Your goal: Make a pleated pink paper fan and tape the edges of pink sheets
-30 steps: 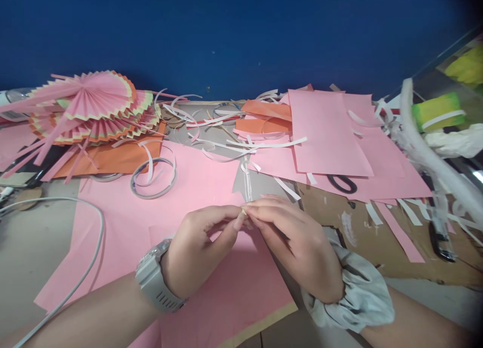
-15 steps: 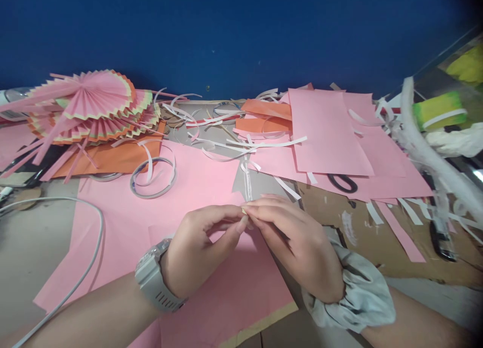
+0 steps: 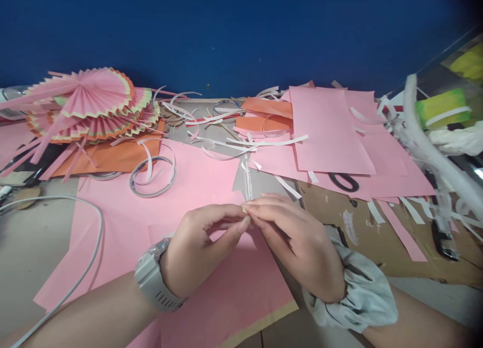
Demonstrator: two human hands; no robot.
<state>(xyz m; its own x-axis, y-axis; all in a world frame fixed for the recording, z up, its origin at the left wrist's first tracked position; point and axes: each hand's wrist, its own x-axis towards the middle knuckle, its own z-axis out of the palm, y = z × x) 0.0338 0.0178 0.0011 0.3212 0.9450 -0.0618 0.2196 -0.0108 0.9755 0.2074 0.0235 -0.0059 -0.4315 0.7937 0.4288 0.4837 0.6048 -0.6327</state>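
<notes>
Both of my hands meet at the far edge of a pink paper sheet [image 3: 222, 292], which has a pale yellow strip along its near edge. My left hand [image 3: 206, 247], with a grey watch on the wrist, is closed, thumb and fingers pinching that far edge. Touching its fingertips, my right hand [image 3: 298, 242] is closed on the same edge; a light scrunchie [image 3: 354, 287] circles that wrist. A tiny yellow bit shows between the fingertips. Most of the pinched edge is hidden by the fingers. Under the sheet lies a larger pink paper [image 3: 113, 222].
Pleated pink paper fans [image 3: 94, 96] are piled at the back left. A roll of tape [image 3: 153, 177] lies on the larger paper, and a white cable [image 3: 100, 227] curves at left. Pink sheets [image 3: 328, 131] cover a black handle loop [image 3: 343, 183] and cardboard [image 3: 324, 212] at right.
Both hands keep almost the same pinch at the sheet's far edge. The view has shifted very slightly; nothing else visibly moves.
</notes>
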